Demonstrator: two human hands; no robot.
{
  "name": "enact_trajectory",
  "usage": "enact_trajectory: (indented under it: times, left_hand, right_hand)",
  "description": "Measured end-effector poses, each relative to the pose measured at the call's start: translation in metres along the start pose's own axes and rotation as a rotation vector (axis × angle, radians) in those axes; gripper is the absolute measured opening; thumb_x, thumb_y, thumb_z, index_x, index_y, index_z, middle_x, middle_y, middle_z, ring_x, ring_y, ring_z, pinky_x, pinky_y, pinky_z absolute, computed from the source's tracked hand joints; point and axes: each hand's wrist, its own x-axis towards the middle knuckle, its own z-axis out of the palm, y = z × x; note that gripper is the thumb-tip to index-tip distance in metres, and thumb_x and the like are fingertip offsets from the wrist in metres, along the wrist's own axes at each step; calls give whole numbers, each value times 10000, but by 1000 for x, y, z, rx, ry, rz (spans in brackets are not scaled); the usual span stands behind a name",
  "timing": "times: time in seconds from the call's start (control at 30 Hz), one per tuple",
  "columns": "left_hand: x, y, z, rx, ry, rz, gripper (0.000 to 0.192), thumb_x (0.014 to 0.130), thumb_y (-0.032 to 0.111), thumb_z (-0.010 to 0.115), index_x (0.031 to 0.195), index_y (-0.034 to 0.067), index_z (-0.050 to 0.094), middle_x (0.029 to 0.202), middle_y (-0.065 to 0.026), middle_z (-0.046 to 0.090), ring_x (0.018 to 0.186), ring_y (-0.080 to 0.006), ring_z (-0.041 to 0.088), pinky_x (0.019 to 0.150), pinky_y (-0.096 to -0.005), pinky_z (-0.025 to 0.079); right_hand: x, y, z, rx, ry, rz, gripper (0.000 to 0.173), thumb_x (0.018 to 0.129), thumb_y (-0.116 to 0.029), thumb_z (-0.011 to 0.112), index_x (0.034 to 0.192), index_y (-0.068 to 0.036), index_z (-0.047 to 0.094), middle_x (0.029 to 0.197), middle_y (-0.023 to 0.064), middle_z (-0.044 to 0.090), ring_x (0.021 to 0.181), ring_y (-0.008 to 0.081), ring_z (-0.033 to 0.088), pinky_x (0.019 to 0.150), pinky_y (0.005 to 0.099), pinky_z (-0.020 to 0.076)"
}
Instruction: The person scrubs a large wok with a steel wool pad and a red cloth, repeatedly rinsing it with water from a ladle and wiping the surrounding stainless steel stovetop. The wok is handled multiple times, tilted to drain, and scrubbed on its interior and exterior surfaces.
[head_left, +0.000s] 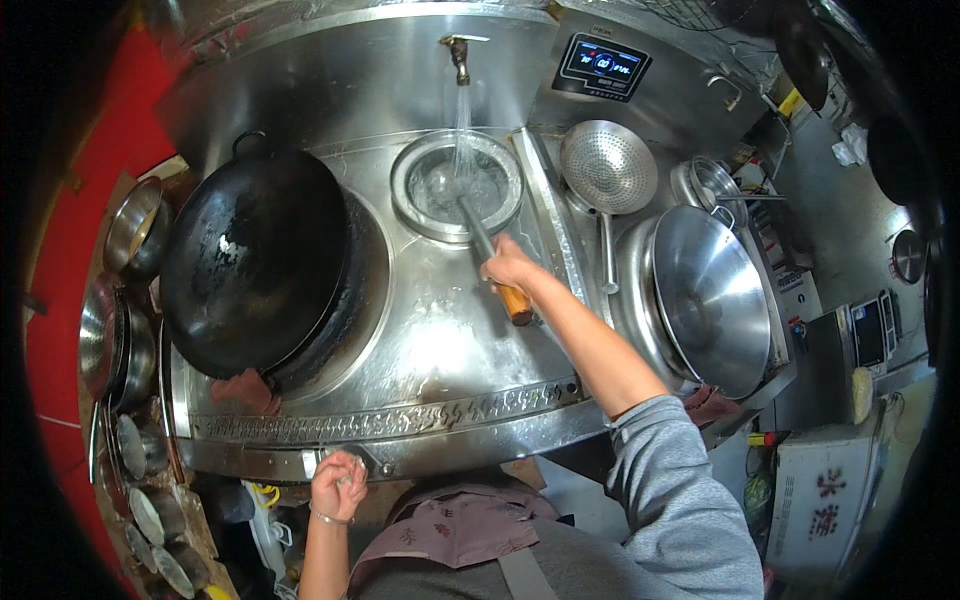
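Observation:
My right hand (507, 264) grips a ladle (480, 229) by its metal shaft, just above the wooden handle end. The ladle's head is under splashing water in a round metal basin (399, 202), below a running brass tap (460, 61). My left hand (340, 484) is at the front edge of the stainless steel cooking range (442, 300), its fingers curled around a small roundish metal part, perhaps a knob. A large black wok (255, 262) leans, tilted, over the burner on the left, with a reddish cloth (247, 391) at its lower rim.
On the right lie a perforated strainer (609, 166) with a long handle, a shiny steel wok (712, 300) on a large pot (637, 300), and smaller bowls (705, 180). A lit display panel (602, 66) sits on the back wall. Steel bowls (139, 229) and seasoning containers (146, 516) line the left.

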Motion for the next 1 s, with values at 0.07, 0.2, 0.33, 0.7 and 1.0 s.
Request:
enact_trajectory:
  times: [0.07, 0.2, 0.33, 0.7, 1.0]
  left_hand:
    - [-7, -2, -5, 15, 66, 43, 71, 713, 22, 468, 752, 9, 525, 620, -131, 497, 426, -157, 379, 355, -241, 299]
    - [-8, 0, 6, -42, 91, -8, 87, 716, 5, 456, 740, 16, 539, 579, -93, 457, 426, -138, 359, 351, -240, 280]
    - [-1, -3, 15, -27, 26, -56, 83, 750, 25, 456, 740, 17, 538, 548, -68, 413, 432, -133, 356, 359, -239, 285]
    - [33, -8, 39, 92, -74, -233, 69, 775, 56, 465, 739, 35, 520, 560, -41, 401, 446, -118, 353, 372, -237, 290]
    - [44, -13, 52, 117, -112, -314, 68, 779, 52, 461, 744, 26, 513, 563, -41, 401, 452, -116, 354, 371, -234, 279]
  right_hand:
    - [-12, -4, 2, 305, -45, 11, 471, 646, 11, 582, 1070, 22, 378, 709, 111, 495, 444, 184, 505, 397, 334, 415]
    - [-35, 20, 0, 513, -77, -16, 508, 649, 32, 580, 1106, 14, 359, 677, 100, 499, 439, 183, 509, 385, 311, 401]
    - [-73, 24, -12, 579, -112, -1, 544, 659, 55, 559, 1152, -1, 334, 648, 89, 497, 452, 176, 512, 402, 303, 400]
    - [-189, 36, -48, 688, 68, 15, 503, 707, -4, 576, 1163, -83, 378, 656, 27, 482, 502, 121, 498, 461, 262, 386]
    - [-228, 74, -60, 1016, 135, 7, 476, 727, -11, 549, 1159, -73, 358, 768, 59, 530, 485, 102, 458, 465, 232, 357]
